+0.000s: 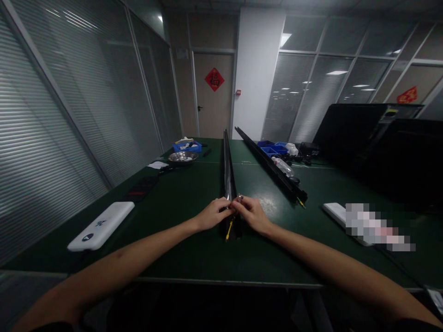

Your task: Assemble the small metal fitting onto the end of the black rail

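Observation:
A long black rail [226,170] lies lengthwise on the table, its near end in front of me. Over that end, my left hand [215,213] and my right hand [253,213] meet with their fingertips pinched together. What the fingertips hold is hidden and too small to name. A small shiny metal piece [240,197] shows at the right index finger; whether it is held or worn, I cannot tell. Just below the hands, a yellow cable end [229,229] sticks out of the rail towards me.
A second black rail [273,166] lies slanted at right, beside a plastic bottle [284,167] and blue bins [273,150]. At left are a white power bank [102,226], a metal bowl [182,157] and a blue tray [187,146]. Dark monitors [353,133] stand at right.

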A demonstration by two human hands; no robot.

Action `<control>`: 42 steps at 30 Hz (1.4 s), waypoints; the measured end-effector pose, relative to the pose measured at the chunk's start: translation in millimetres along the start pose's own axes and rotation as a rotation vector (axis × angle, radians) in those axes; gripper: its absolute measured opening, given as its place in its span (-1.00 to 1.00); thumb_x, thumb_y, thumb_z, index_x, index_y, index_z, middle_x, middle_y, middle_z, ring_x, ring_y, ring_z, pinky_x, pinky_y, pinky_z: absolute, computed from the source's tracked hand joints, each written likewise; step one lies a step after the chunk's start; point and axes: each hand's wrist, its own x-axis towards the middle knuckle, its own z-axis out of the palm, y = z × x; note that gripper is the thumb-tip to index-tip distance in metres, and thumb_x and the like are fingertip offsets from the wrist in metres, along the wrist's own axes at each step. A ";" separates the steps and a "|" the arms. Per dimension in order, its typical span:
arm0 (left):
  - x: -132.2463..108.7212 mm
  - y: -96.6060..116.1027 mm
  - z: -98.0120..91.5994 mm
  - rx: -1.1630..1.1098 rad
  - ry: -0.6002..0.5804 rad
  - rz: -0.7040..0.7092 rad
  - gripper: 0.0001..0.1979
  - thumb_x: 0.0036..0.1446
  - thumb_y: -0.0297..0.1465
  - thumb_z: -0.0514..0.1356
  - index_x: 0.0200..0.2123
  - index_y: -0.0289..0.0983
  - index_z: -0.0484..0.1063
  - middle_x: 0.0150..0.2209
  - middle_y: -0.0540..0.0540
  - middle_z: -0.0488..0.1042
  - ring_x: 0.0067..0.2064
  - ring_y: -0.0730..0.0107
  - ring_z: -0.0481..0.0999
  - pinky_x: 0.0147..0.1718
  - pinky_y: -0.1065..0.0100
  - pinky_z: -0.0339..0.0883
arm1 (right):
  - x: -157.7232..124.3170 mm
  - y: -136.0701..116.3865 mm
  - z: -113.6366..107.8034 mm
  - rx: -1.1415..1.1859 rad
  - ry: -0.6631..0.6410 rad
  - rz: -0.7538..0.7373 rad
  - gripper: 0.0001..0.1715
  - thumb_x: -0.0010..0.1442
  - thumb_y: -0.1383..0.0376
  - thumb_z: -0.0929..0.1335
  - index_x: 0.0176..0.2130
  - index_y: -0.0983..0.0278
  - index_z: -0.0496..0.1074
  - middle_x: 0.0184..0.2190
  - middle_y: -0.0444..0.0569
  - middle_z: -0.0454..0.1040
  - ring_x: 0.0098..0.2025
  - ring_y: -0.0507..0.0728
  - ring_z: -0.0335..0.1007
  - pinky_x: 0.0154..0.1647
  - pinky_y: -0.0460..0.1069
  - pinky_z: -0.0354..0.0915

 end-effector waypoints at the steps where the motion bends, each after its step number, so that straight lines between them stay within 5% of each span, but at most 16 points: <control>1: 0.4 -1.2 0.4 -0.002 -0.009 -0.002 -0.78 0.40 -0.33 0.15 -0.14 -0.30 0.57 -0.12 -0.13 0.59 -0.06 0.20 0.51 0.02 0.26 0.32 | -0.4 -0.7 0.0 -0.012 -0.005 -0.001 -0.48 0.39 -0.08 0.34 -0.31 0.29 0.51 -0.46 -0.13 0.40 -0.42 0.07 0.27 -0.37 -0.06 0.21; 42: 0.2 1.5 1.5 -0.015 0.011 0.018 -0.78 0.41 -0.30 0.16 -0.21 -0.29 0.55 -0.19 -0.10 0.57 -0.12 0.23 0.51 -0.04 0.28 0.33 | -1.8 -1.4 -3.7 -0.078 -0.023 -0.080 -0.50 0.46 -0.01 0.29 -0.32 0.28 0.51 -0.41 -0.08 0.45 -0.36 0.10 0.37 -0.29 -0.03 0.26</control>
